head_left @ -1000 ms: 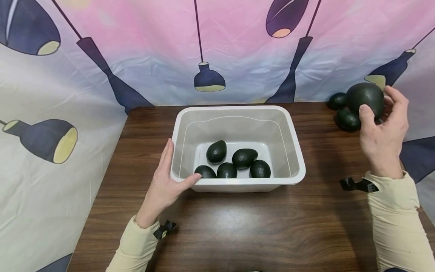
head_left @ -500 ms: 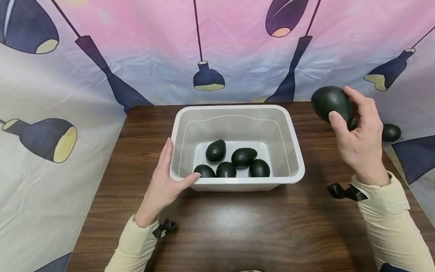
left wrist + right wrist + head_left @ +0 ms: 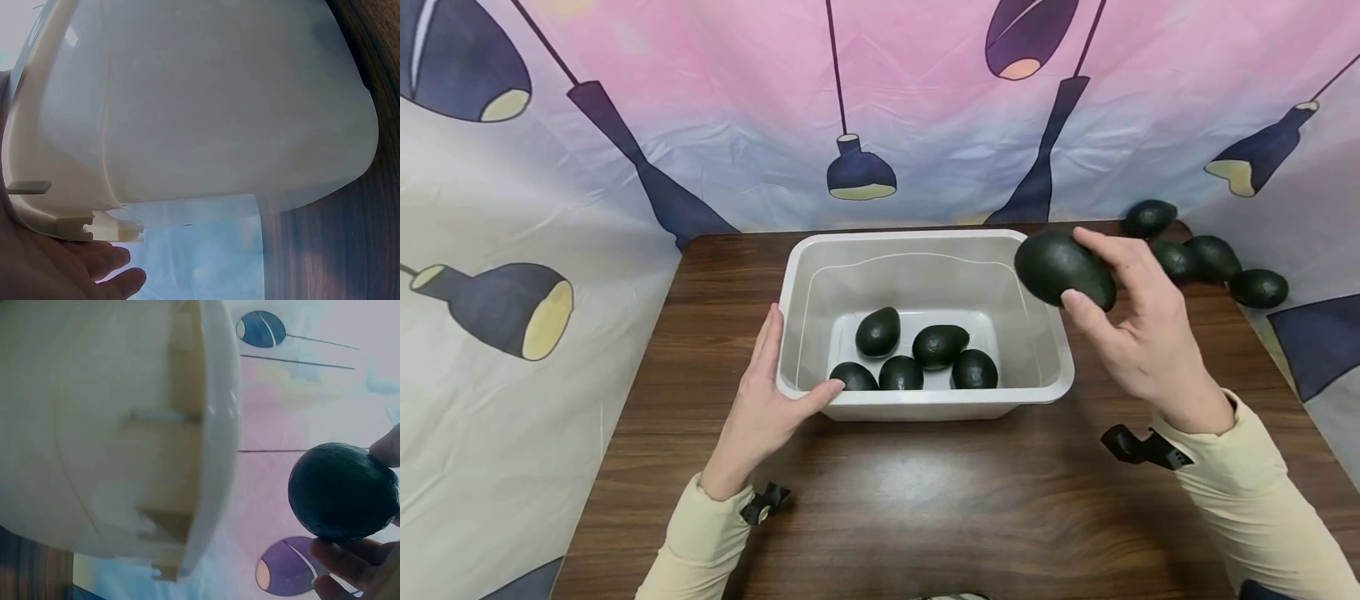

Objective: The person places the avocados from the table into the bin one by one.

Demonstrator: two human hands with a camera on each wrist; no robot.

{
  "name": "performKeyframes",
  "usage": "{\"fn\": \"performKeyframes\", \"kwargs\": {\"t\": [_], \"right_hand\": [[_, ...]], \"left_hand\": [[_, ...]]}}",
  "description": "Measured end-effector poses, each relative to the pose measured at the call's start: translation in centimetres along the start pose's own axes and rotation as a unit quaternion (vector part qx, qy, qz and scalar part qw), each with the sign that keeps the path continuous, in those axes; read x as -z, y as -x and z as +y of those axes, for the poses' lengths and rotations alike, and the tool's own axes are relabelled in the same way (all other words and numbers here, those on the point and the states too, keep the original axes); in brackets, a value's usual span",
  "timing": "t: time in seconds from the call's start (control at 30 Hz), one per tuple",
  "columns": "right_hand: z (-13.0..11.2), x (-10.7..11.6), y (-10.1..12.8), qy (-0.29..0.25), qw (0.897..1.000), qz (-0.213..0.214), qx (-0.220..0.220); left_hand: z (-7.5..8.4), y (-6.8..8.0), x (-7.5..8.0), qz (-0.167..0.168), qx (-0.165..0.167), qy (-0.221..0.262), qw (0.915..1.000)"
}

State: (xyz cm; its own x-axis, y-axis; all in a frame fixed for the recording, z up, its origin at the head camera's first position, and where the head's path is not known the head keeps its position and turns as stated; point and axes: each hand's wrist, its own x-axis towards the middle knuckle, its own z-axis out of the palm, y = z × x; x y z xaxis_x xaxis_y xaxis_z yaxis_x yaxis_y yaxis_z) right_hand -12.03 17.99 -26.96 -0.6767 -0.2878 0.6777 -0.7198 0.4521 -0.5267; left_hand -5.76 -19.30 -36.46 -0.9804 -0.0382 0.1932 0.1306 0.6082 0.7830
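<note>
My right hand holds a dark green avocado between thumb and fingers, raised near the right rim of the white plastic tub. The right wrist view shows the same avocado beside the tub's rim. Several avocados lie on the tub floor, some partly hidden by its front wall. At the tub's front left corner rests my left hand, its thumb over the front rim and its fingers straight along the left side. The left wrist view shows its fingertips below the rim.
Several more avocados sit at the table's back right corner. The dark wooden table carries the tub near its back edge. A printed cloth with lamp shapes hangs close behind and around the sides.
My right hand has carried the avocado leftward from the back right corner to the tub's right rim, uncovering the avocados there. My left hand and the tub have stayed put.
</note>
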Motion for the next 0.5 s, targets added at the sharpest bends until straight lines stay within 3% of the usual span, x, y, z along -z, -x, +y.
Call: {"fn": "performKeyframes", "kwargs": {"t": [0.27, 0.5], "right_hand": [[1.8, -1.3, 1.1, 0.0, 0.997, -0.073, 0.001], [1.4, -1.5, 1.2, 0.018, 0.992, -0.125, -0.001]], "left_hand": [[0.1, 0.0, 0.0, -0.001, 0.001, 0.004, 1.0], [0.0, 0.0, 0.0, 0.001, -0.002, 0.003, 1.0]]}}
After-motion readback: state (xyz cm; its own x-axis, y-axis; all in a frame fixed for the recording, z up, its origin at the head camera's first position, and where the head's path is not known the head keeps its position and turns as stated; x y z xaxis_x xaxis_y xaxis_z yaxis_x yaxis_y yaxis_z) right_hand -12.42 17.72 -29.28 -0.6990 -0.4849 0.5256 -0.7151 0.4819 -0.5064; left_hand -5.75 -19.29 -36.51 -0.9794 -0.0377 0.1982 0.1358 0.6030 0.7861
